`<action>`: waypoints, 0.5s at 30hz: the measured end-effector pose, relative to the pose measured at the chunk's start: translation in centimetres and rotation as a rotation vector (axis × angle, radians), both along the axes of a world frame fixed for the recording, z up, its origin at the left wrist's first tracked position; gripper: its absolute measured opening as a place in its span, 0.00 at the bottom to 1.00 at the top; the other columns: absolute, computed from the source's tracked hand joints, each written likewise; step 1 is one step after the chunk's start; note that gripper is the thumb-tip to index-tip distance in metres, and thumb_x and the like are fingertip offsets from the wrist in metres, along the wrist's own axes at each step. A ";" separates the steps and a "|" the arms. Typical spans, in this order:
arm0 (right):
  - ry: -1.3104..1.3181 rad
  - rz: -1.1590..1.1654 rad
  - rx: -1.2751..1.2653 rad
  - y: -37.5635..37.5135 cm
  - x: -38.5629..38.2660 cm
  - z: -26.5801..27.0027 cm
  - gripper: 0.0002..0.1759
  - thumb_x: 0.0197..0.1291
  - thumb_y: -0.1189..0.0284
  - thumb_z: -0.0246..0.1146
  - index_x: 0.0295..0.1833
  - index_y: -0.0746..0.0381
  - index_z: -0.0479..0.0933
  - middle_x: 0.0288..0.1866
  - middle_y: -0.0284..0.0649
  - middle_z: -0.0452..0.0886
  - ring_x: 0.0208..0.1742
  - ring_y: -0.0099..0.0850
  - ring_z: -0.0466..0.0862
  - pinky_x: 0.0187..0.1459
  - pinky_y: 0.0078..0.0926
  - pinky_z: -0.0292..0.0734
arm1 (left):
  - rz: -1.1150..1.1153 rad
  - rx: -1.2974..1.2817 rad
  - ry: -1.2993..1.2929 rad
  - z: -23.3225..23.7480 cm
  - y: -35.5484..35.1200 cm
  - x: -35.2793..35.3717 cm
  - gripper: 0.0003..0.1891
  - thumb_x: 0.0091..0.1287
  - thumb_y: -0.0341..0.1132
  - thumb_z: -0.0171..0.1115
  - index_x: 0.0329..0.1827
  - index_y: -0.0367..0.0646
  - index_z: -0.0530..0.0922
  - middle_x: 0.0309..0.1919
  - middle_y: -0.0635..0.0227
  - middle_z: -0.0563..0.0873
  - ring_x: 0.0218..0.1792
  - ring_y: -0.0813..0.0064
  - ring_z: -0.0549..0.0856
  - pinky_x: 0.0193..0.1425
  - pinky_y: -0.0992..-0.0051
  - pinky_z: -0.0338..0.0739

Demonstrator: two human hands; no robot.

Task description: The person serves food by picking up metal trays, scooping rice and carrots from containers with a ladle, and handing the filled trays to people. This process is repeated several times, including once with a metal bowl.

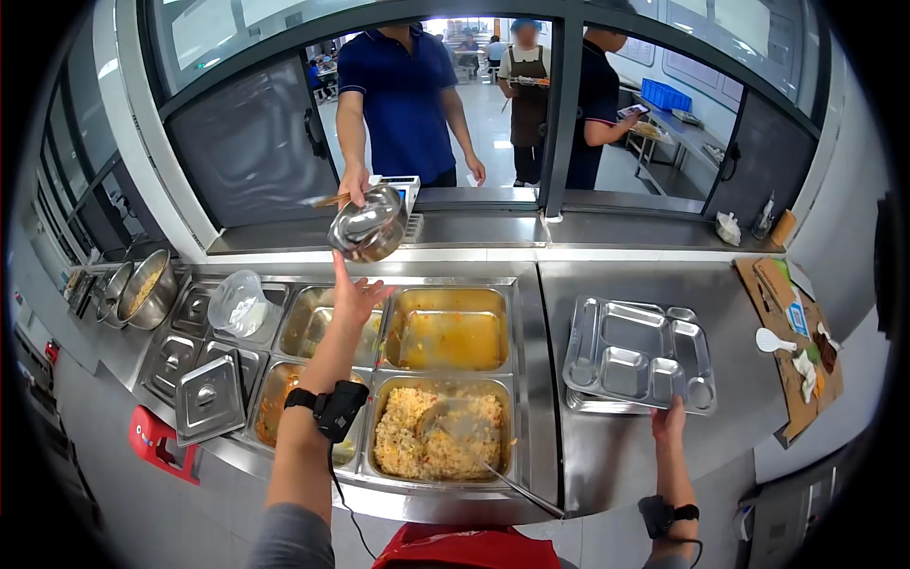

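Note:
My left hand (354,298) reaches toward the serving window with its fingers spread. Its fingertips are right at the underside of a shiny metal bowl (372,225). A person in a blue shirt (403,100) holds that bowl, along with what look like chopsticks (325,201). My right hand (669,423) grips the front edge of a metal compartment tray (614,381), which lies on a stack of similar trays. Below my left arm, a deep pan of fried rice (403,431) has a ladle (517,487) resting in it.
Beside the rice are a pan with yellowish liquid (450,327) and other food pans. Metal lids (210,398) and a clear plastic tub (237,302) lie to the left. Cardboard (770,313) with a white scoop (773,340) is at the right. Other people stand beyond the window.

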State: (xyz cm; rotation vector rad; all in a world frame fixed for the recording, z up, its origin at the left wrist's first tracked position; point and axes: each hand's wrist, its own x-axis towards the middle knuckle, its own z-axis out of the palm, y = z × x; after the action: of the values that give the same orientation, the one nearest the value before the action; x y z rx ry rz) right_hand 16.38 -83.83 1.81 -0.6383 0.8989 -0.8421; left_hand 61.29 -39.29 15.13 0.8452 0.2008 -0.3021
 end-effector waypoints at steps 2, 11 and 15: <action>0.100 0.067 -0.048 -1.2 0.1 -0.4 0.16 0.63 0.60 0.51 0.41 0.62 0.71 0.27 0.37 0.78 0.21 0.28 0.77 0.16 0.23 0.73 | -0.040 -0.035 -0.041 -0.4 -0.6 0.4 0.55 0.50 0.72 0.54 0.72 0.56 0.34 0.69 0.49 0.36 0.66 0.39 0.53 0.57 0.38 0.66; 0.446 0.584 -0.167 3.3 -1.7 0.7 0.26 0.60 0.45 0.52 0.29 0.60 0.72 0.18 0.37 0.75 0.18 0.26 0.76 0.19 0.24 0.73 | 0.161 -0.206 -0.075 -4.3 2.8 -1.4 0.31 0.52 0.45 0.55 0.60 0.41 0.64 0.53 0.54 0.73 0.55 0.53 0.74 0.52 0.48 0.74; 0.733 1.218 -1.093 17.0 -0.1 0.0 0.25 0.54 0.52 0.60 0.49 0.59 0.70 0.38 0.47 0.78 0.37 0.42 0.81 0.36 0.37 0.78 | 0.068 -0.055 -0.044 -4.4 7.1 -4.6 0.30 0.51 0.48 0.54 0.57 0.43 0.68 0.53 0.59 0.75 0.52 0.60 0.76 0.49 0.55 0.74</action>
State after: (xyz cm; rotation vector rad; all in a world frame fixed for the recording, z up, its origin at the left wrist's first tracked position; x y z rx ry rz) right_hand 16.29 -66.85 1.85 -2.2466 0.4106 0.1571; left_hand 56.72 -32.23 10.69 0.7882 0.1788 -0.2240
